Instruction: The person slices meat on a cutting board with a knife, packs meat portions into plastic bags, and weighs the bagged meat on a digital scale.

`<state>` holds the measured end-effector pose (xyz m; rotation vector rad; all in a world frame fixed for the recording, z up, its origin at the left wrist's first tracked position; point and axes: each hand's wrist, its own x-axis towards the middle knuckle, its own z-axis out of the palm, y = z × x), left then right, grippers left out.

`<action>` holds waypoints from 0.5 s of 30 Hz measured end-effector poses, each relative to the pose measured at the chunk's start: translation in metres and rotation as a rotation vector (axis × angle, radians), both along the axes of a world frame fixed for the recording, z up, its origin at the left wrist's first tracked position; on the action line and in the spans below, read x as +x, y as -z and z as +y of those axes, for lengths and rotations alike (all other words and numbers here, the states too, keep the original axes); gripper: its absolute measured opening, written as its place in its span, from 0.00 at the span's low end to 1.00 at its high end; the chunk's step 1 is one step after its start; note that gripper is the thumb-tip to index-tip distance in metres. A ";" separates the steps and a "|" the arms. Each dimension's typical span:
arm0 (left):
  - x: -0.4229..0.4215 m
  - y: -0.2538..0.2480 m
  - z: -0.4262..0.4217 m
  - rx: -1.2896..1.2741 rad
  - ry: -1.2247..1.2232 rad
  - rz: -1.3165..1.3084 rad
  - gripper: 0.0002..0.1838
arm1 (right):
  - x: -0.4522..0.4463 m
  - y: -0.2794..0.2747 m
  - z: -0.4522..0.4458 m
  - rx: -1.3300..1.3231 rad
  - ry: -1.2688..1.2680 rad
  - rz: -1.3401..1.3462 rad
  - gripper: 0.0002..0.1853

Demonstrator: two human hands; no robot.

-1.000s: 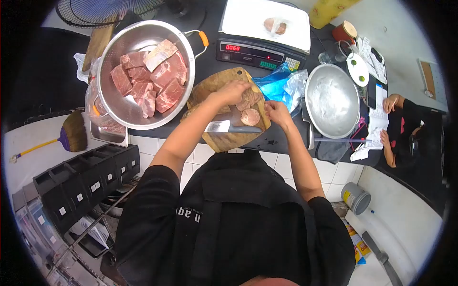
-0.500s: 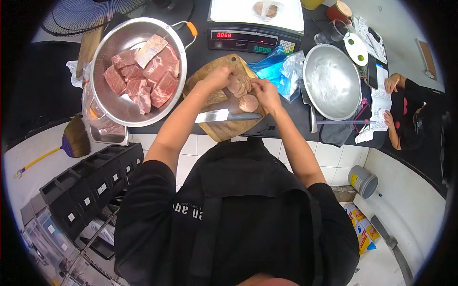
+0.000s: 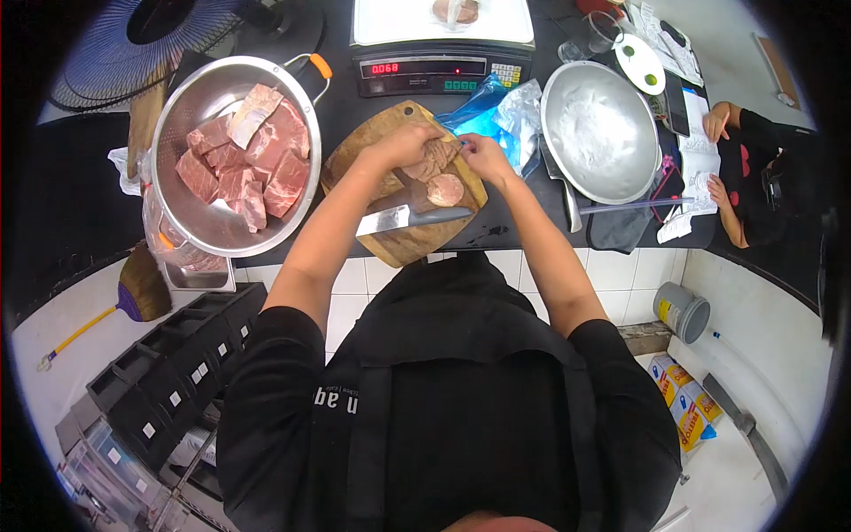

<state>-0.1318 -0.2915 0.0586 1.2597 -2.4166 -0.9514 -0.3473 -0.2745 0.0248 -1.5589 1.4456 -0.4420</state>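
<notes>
A wooden cutting board [image 3: 412, 246] lies in front of me with a fanned stack of sliced meat [image 3: 429, 163] on it. My left hand [image 3: 403, 146] curls over the stack's upper left side, its fingers closed on the slices. At the stack's right end my right hand [image 3: 487, 161] is closed in a pinch; what sits between its fingertips is too small to make out. Nearer me, a separate round meat slice [image 3: 445, 190] lies flat. A knife [image 3: 417, 218] with a grey handle rests across the board below it, untouched.
Left stands a steel colander [image 3: 168, 120] of raw meat chunks. A scale [image 3: 443, 71] reading 0.068 is behind the board. Right are a blue plastic bag [image 3: 496, 115], a second knife [image 3: 567, 199] and a metal bowl [image 3: 600, 133]. A person's hands [image 3: 720, 191] rest by papers.
The whole view has shifted, with the table items sitting further left in it. My hands stay at the slices, which look more closely gathered. The knife and the round slice remain on the board.
</notes>
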 end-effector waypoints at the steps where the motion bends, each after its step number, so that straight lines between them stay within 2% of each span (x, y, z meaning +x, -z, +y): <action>1: 0.000 0.002 -0.003 0.044 0.008 -0.074 0.24 | 0.000 -0.005 -0.001 0.002 0.004 -0.001 0.15; 3: 0.000 -0.002 -0.004 0.089 0.016 -0.150 0.24 | -0.001 -0.013 -0.003 0.020 -0.057 -0.064 0.15; 5: 0.006 -0.007 0.001 0.106 -0.032 -0.035 0.24 | 0.002 -0.013 -0.004 0.033 -0.053 -0.042 0.16; 10: 0.011 -0.014 0.010 0.169 -0.088 0.038 0.23 | 0.015 -0.016 -0.006 -0.005 -0.089 0.045 0.17; 12: 0.013 -0.018 0.012 0.212 -0.100 0.044 0.23 | 0.020 -0.017 -0.007 -0.201 -0.192 0.129 0.16; 13: 0.012 -0.019 0.014 0.213 -0.104 0.038 0.24 | 0.021 -0.018 -0.009 -0.202 -0.194 0.127 0.16; 15: 0.011 -0.018 0.015 0.211 -0.113 0.030 0.24 | 0.024 -0.025 -0.016 -0.082 -0.305 0.321 0.14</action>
